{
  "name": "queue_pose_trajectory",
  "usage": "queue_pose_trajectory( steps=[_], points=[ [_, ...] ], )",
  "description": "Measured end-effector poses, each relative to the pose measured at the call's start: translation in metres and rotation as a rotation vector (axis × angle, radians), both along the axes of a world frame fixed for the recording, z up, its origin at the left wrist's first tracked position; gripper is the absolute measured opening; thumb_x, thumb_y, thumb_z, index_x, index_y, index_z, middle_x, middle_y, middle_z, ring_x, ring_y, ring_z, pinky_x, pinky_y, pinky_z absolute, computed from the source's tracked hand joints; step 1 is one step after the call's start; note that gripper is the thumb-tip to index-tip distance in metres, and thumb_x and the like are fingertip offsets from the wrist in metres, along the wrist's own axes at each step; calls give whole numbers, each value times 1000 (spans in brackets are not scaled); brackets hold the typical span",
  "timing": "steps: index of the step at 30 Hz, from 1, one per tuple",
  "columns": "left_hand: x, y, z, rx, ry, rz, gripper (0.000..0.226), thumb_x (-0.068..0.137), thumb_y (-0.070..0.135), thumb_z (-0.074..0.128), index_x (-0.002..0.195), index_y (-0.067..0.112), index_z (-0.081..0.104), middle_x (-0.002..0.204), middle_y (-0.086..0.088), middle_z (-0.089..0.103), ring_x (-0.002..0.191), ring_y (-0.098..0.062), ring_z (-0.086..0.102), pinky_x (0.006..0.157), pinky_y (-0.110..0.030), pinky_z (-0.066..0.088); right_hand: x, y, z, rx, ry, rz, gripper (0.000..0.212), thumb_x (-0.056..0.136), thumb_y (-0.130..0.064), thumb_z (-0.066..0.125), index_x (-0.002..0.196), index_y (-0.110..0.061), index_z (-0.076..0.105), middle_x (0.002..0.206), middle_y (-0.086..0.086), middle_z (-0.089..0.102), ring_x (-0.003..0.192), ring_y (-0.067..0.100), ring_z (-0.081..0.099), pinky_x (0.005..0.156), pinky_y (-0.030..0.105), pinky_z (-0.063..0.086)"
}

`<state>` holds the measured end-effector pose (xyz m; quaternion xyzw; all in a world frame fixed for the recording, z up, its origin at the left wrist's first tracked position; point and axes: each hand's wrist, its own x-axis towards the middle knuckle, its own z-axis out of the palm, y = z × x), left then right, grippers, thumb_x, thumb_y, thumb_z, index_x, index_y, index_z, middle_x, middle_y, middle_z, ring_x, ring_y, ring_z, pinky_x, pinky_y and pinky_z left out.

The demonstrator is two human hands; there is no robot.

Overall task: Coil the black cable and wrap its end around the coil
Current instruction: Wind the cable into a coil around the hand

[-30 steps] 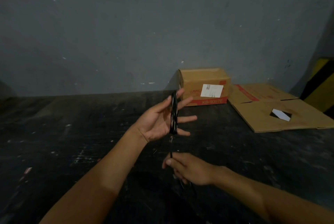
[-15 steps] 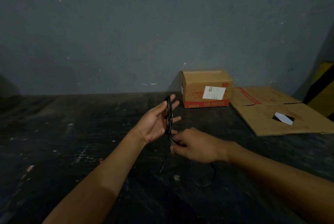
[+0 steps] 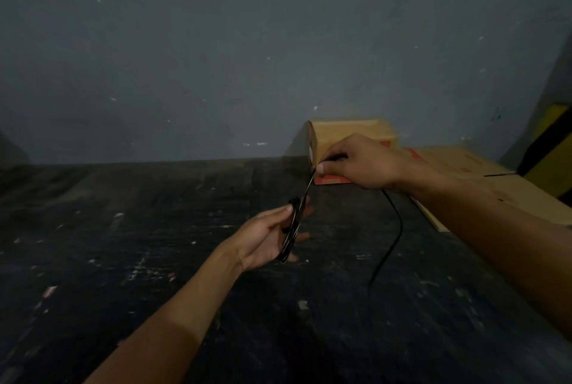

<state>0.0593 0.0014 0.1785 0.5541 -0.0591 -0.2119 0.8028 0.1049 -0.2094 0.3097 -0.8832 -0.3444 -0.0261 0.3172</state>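
Observation:
A narrow coil of black cable [image 3: 292, 230] stands on edge across the fingers of my left hand [image 3: 263, 236], palm up above the dark floor, thumb pressing the coil's top. My right hand [image 3: 360, 164] is raised above and to the right of it, pinching the cable between thumb and fingers. A taut strand runs from the coil's top up to that pinch. The loose tail [image 3: 391, 235] hangs down from under my right hand and curves toward the floor.
A small closed cardboard box [image 3: 353, 133] stands against the grey wall, partly behind my right hand. A flattened cardboard sheet [image 3: 483, 179] lies to its right. A yellow and black object [image 3: 554, 142] stands at the right edge. The floor [image 3: 123, 244] is dark and scuffed.
My right hand has risen from below the coil to above and right of it, pulling a strand taut. My left hand with the coil has dropped lower in view.

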Motion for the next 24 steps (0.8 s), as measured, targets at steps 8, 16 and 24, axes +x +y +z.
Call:
queue_pose_trajectory(
  steps=[8, 16, 24],
  points=[
    [-13, -5, 15, 67, -51, -229, 46, 89, 37, 58, 135, 32, 57, 148, 6, 49, 136, -34, 42, 107, -71, 23, 17, 5, -22, 207, 109, -36, 7, 86, -30, 68, 79, -30, 69, 87, -3, 69, 79, 12, 63, 54, 15, 46],
    [-11, -7, 46, -128, -167, -302, 51, 95, 35, 50, 145, 29, 42, 154, 0, 40, 137, -41, 39, 96, -64, 40, 21, 4, -72, 266, 371, 11, 20, 98, -25, 47, 98, -31, 66, 69, -11, 67, 46, -3, 54, 39, 14, 40],
    [-5, -12, 69, -256, -212, -275, 46, 93, 36, 48, 138, 32, 51, 152, -1, 42, 135, -44, 40, 95, -72, 35, -17, 39, -160, 326, 529, 42, 28, 101, -33, 40, 93, -26, 65, 59, -8, 59, 54, 6, 52, 52, 23, 46]
  ],
)
